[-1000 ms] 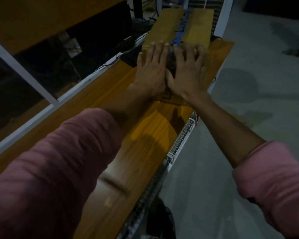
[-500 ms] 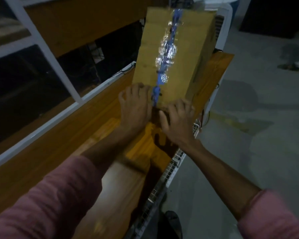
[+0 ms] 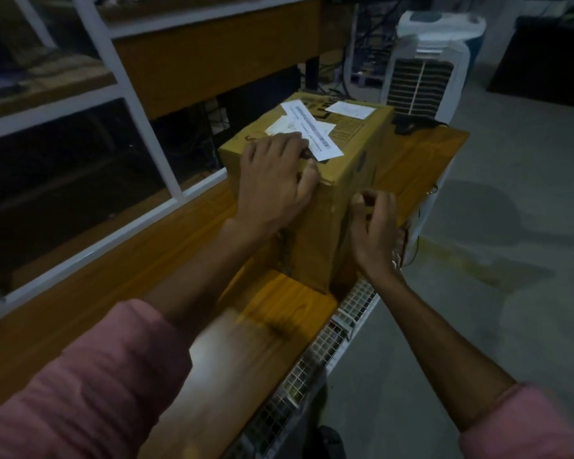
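Cardboard box (image 3: 318, 236) standing on end at the right-hand part of the wooden desk (image 3: 166, 260), its near lower corner close to the desk's front edge. The left hand (image 3: 274, 180) lies on the box's top, fingers (image 3: 279, 144) spread and fairly flat across the near rim and the end of a white label (image 3: 312, 134), thumb at the top corner. This hold most likely presses the tall, narrow box down so that it stays upright and does not tip or slide. The right hand (image 3: 376, 226) is at the box's right side face, about halfway up, fingers (image 3: 371, 198) curled inward. Whether they touch the cardboard or pinch anything cannot be told. Its position suggests a guard against a tilt toward the open floor side. Both forearms reach out of pink sleeves (image 3: 90, 385).

The desk is varnished orange-brown wood with a glossy patch near the viewer. A white wire mesh tray (image 3: 315, 352) runs along its right edge. To the left stands a white-framed partition (image 3: 140, 127) with wooden shelves behind it. Past the far end of the desk is a white air cooler (image 3: 428, 64). The floor (image 3: 478, 293) is bare grey concrete, and the room is dim.
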The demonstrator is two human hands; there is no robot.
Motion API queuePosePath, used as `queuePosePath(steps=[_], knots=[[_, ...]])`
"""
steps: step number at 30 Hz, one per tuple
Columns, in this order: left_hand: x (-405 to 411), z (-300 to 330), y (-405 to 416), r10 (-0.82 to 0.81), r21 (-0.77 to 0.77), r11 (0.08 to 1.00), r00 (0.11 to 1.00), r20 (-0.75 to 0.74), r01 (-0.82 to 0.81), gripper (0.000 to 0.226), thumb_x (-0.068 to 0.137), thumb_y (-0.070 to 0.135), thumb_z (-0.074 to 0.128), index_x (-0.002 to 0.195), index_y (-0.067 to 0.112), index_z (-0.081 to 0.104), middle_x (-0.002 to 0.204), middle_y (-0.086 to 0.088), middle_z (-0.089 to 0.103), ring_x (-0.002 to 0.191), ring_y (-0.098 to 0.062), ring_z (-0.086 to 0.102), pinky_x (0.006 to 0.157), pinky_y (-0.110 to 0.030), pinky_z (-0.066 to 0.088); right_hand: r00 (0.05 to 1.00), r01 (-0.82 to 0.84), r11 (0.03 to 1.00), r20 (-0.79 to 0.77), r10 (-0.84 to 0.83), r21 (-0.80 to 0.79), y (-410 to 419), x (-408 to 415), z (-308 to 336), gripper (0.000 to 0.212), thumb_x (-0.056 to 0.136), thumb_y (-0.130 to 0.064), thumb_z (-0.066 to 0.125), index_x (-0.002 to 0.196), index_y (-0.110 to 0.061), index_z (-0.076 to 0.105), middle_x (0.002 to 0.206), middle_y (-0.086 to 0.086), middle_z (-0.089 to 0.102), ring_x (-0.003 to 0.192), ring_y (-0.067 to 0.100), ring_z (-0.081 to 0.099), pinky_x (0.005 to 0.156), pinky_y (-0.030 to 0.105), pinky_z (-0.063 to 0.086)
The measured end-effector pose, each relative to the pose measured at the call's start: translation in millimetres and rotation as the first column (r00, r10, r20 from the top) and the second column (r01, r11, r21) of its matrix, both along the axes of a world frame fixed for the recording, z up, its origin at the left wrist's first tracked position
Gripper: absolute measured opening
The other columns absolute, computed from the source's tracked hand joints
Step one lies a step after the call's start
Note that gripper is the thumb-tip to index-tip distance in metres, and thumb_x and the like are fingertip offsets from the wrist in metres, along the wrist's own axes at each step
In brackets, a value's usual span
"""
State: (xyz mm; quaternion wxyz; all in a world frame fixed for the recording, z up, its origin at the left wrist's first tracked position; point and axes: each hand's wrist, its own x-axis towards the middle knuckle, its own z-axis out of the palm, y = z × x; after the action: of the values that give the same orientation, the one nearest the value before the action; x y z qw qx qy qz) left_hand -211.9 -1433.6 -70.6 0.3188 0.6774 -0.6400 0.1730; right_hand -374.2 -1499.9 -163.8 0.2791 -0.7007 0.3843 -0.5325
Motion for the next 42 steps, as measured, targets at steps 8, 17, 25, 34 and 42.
queuePosePath(steps=[8,17,25,34,42], knots=[[8.0,-5.4,43.1,0.054,-0.067,0.996,0.989,-0.137,-0.064,0.05,0.086,0.038,0.036,0.121,0.011,0.06,0.127,-0.008,0.061,0.118,-0.023,0.05,0.103,-0.043,0.035,0.997,-0.028,0.985,0.072,0.041,-0.169,4.0,37.9,-11.1,0.048,0.104,-0.052,0.037,0.134,-0.015,0.043,0.131,0.017,0.04,0.117,0.035,0.049,0.09,0.057,0.049],[21.5,-40.6,223.8,0.216,-0.107,0.959,0.92,-0.328,-0.264,0.067,0.097,0.068,0.031,0.138,0.015,0.04,0.133,-0.007,0.043,0.119,-0.015,0.044,0.092,-0.022,0.039,0.937,-0.337,0.853,-0.057,0.344,-0.398,162.2,75.5,-15.5,0.042,0.098,-0.039,0.055,0.13,-0.013,0.046,0.13,0.018,0.042,0.116,0.036,0.048,0.091,0.049,0.047],[13.7,-70.1,330.8,0.549,0.135,0.83,0.748,-0.372,-0.542,0.087,0.094,0.062,0.05,0.16,0.035,0.0,0.164,-0.014,0.004,0.148,-0.042,0.018,0.113,-0.061,0.032,0.869,-0.494,0.807,-0.19,0.456,-0.325,239.9,78.3,-17.5,0.041,0.1,-0.038,0.053,0.131,-0.012,0.051,0.126,0.016,0.046,0.114,0.034,0.049,0.092,0.054,0.045],[16.8,-67.9,336.9,0.736,0.241,0.677,0.628,-0.255,-0.696,0.07,0.091,0.067,0.052,0.148,0.04,0.022,0.153,-0.016,0.03,0.136,-0.039,0.04,0.1,-0.056,0.045,0.908,-0.403,0.9,-0.197,0.37,-0.167,206.3,76.1,-0.2,0.048,0.093,-0.052,0.051,0.122,-0.013,0.053,0.123,0.015,0.045,0.115,0.031,0.043,0.095,0.055,0.043],[19.0,-70.4,337.4,0.796,0.113,0.585,0.541,-0.272,-0.803,0.056,0.094,0.066,0.042,0.134,0.028,0.03,0.124,-0.013,0.051,0.105,-0.027,0.057,0.075,-0.036,0.043,0.831,-0.549,0.791,-0.273,0.484,-0.27,142.6,94.5,12.1,0.063,0.081,-0.054,0.069,0.129,-0.021,0.045,0.134,0.019,0.035,0.125,0.036,0.038,0.085,0.038,0.046]])
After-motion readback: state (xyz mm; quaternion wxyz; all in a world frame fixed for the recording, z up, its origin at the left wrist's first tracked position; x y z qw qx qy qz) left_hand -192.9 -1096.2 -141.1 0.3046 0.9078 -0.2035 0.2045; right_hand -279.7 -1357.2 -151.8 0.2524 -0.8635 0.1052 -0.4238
